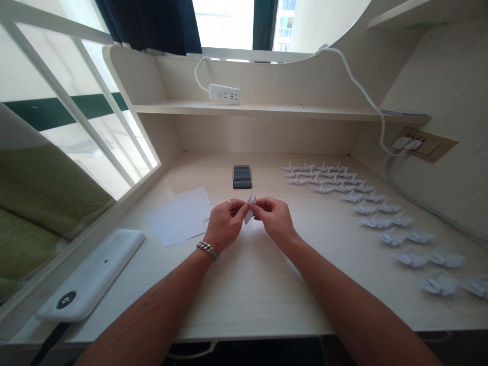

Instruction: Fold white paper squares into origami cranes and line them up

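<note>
Between my two hands, above the middle of the desk, is a small piece of folded white paper with narrow points sticking up. My left hand pinches its left side between thumb and fingers; a ring and a chain bracelet are on that arm. From the right, my right hand pinches the other side in the same way. Parts of the folded paper are hidden behind my fingertips. Left of my hands lies a loose spread of white paper sheets. Rows of folded white paper cranes stand at the right.
A small dark case lies beyond my hands. At the left edge rests a white box-shaped device with a black strap. A power strip sits on the shelf; a white cable runs to the wall socket.
</note>
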